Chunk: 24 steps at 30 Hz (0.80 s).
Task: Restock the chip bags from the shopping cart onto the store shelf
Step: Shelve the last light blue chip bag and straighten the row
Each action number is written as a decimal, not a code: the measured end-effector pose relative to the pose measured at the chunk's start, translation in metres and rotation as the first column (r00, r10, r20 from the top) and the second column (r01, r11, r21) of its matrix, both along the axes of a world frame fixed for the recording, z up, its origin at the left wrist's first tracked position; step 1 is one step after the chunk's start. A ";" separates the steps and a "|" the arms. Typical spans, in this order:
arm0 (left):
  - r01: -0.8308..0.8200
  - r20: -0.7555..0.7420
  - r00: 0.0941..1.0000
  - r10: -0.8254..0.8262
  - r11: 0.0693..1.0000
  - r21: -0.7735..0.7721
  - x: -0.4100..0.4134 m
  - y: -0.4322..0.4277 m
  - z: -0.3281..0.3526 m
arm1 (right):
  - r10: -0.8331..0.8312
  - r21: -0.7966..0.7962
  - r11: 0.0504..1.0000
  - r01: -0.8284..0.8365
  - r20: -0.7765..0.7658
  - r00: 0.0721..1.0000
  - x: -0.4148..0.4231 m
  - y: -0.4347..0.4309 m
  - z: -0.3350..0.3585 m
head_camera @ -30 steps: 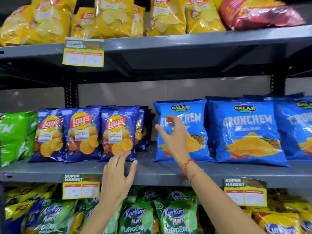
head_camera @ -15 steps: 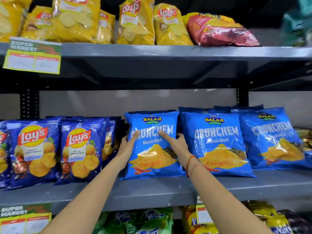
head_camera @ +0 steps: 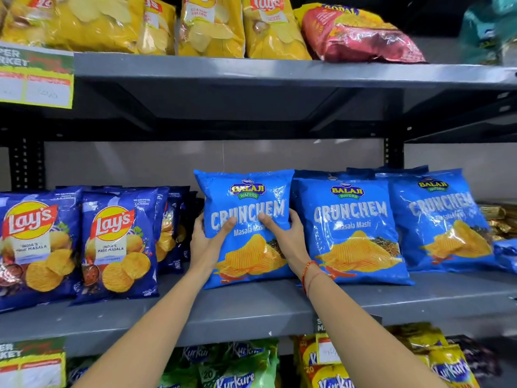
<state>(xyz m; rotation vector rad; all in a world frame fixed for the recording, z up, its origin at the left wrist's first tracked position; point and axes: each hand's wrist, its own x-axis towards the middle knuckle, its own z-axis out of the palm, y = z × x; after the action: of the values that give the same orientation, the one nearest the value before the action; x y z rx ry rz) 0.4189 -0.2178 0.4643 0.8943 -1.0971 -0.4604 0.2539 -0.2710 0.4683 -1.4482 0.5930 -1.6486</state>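
A light-blue Balaji Crunchem bag [head_camera: 246, 191] stands upright on the grey middle shelf [head_camera: 251, 306]. My left hand [head_camera: 208, 242] grips its left edge, thumb across the front. On the bag's right side my right hand [head_camera: 288, 236] does the same, a red thread around that wrist. Two more Crunchem bags [head_camera: 355, 231] stand to the right of it, touching. Dark-blue Lay's bags [head_camera: 117, 245] fill the shelf's left part. No shopping cart is in view.
The upper shelf [head_camera: 279, 74] holds yellow Lay's bags [head_camera: 212, 23] and a red bag [head_camera: 358, 35] lying on its side. Green and yellow Kurkure bags [head_camera: 237, 371] fill the shelf below. Price tags [head_camera: 36, 79] hang on the shelf edges. A gap separates the Lay's from the held bag.
My left hand moved from the Lay's bags to the Crunchem bag. Both hands closed onto its sides, thumbs coming over the front. The camera shifted right and closer.
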 end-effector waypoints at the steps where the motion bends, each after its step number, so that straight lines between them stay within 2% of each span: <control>1: -0.014 0.014 1.000 0.014 1.000 0.014 0.001 0.000 -0.001 | -0.018 0.002 1.000 0.018 -0.007 1.000 0.000 0.003 0.000; 4: -0.112 0.070 0.991 0.112 0.994 0.003 0.000 0.003 0.000 | -0.184 -0.049 0.982 0.181 -0.055 0.981 -0.002 0.018 0.002; 6: -0.268 0.116 0.953 0.280 0.958 -0.106 -0.006 0.007 0.003 | -0.321 -0.127 0.942 0.310 -0.074 0.944 -0.005 0.030 0.003; 9: -0.443 0.143 0.847 0.511 0.829 -0.341 -0.025 0.017 0.011 | -0.457 -0.263 0.870 0.418 -0.107 0.883 -0.012 0.050 0.005; 11: -0.417 0.199 0.802 0.563 0.768 -0.486 -0.048 0.025 0.016 | -0.497 -0.322 0.838 0.442 -0.114 0.860 -0.023 0.060 0.008; 13: -0.302 0.299 0.800 0.520 0.779 -0.549 -0.077 0.029 0.019 | -0.577 -0.366 0.777 0.513 -0.088 0.812 -0.041 0.064 0.011; 15: -0.189 0.405 0.813 0.418 0.848 -0.494 -0.107 0.029 0.019 | -0.691 -0.399 0.673 0.623 -0.036 0.722 -0.068 0.064 0.014; 17: -0.129 0.489 0.817 0.305 0.924 -0.360 -0.131 0.022 0.015 | -0.804 -0.395 0.547 0.738 -0.004 0.595 -0.096 0.058 0.015; 18: -0.101 0.517 0.825 0.230 0.959 -0.266 -0.143 0.017 0.012 | -0.848 -0.365 0.499 0.786 -0.020 0.529 -0.112 0.053 0.014; 20: -0.058 0.524 0.847 0.085 0.996 -0.068 -0.163 0.007 0.006 | -0.882 -0.252 0.471 0.846 -0.113 0.457 -0.139 0.042 0.013; 21: -0.038 0.495 0.868 0.028 0.999 0.011 -0.172 0.002 0.004 | -0.866 -0.182 0.496 0.849 -0.179 0.467 -0.151 0.035 0.011; 22: -0.017 0.446 0.895 -0.018 0.997 0.074 -0.180 -0.002 0.002 | -0.820 -0.101 0.553 0.827 -0.244 0.518 -0.162 0.027 0.009; 24: 0.025 0.313 0.947 -0.080 0.984 0.175 -0.192 -0.010 0.003 | -0.649 0.114 0.693 0.712 -0.332 0.685 -0.175 0.015 0.007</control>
<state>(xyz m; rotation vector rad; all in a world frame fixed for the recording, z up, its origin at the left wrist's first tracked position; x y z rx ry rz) 0.2273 -0.2281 0.4671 1.1181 -1.3955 -0.4684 0.0787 -0.2563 0.4756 -1.3505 1.6029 -1.8458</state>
